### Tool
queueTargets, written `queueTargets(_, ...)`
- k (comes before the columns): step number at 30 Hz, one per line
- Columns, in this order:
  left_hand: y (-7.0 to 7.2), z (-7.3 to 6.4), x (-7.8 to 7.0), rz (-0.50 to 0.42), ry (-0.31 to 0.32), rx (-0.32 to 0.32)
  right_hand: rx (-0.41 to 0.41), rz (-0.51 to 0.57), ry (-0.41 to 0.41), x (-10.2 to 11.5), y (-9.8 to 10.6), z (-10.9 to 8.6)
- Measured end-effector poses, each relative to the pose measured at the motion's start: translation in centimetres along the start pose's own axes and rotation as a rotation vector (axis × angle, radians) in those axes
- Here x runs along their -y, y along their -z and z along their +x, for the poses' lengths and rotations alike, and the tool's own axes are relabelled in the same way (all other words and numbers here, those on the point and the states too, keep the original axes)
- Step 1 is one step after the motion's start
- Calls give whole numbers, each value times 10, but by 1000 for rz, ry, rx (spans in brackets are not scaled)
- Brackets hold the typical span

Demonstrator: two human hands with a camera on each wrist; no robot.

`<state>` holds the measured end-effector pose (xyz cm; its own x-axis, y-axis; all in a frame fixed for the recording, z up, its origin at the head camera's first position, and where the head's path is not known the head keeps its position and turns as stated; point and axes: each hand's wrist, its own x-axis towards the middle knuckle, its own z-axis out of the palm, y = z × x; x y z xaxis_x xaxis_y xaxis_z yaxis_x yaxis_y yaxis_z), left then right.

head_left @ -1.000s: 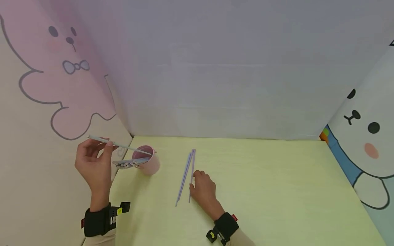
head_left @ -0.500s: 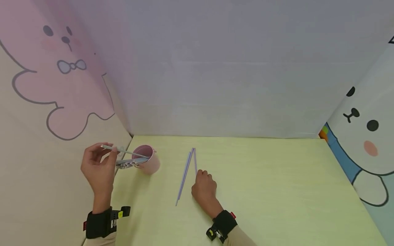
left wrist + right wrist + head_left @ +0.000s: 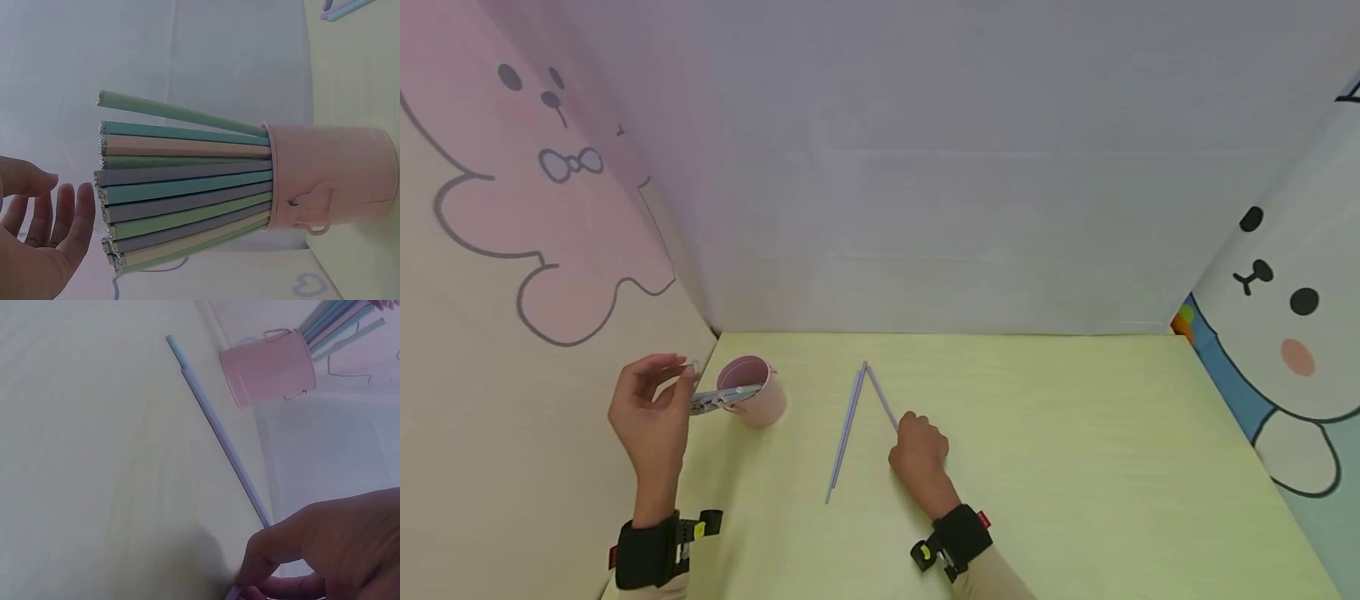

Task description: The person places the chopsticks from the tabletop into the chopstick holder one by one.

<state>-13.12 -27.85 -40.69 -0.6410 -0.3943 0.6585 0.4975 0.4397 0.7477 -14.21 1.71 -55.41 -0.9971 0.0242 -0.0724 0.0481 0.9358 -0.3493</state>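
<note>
A pink bucket (image 3: 763, 407) on the left of the table holds a bundle of pastel pencils (image 3: 187, 187), which lean out toward my left hand (image 3: 655, 412). In the left wrist view, that hand's loosely bent fingers (image 3: 65, 215) are beside the pencil ends with nothing between them. My right hand (image 3: 921, 454) pinches the near end of a purple pencil (image 3: 882, 398), whose far end stays by the others. Two more slim pencils (image 3: 846, 437) lie side by side on the table, left of my right hand. Part of the pinched pencil is hidden under the fingers.
The pale yellow table (image 3: 1075, 450) extends far to the right. A grey-white back panel (image 3: 962, 250) rises behind it, with printed side walls (image 3: 587, 275) at left and right. Both wrists wear black straps (image 3: 962, 533).
My left hand has lowered a pale green pencil into the bucket and let go of it. My right hand has taken hold of the purple pencil and swung its near end to the right.
</note>
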Motion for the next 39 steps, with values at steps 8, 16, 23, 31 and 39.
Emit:
queueTargets(8, -14, -6, -19, -157, 8, 41, 37, 77, -10, -7, 14, -2)
queueTargets(16, -46, -24, -51, -295, 16, 176, -77, 210, 36, -7, 26, -10)
queueTargets(23, -66, -45, -35, -322, 33, 273, -136, 322, 77, -2, 41, -14)
queueTargets(31, -80, -61, -24, -292, 159, 339, -157, 418, 146, 14, 61, -27)
queueTargets(39, -85, -58, -45, -304, 210, 384, -150, 480, 245, 32, 75, -41)
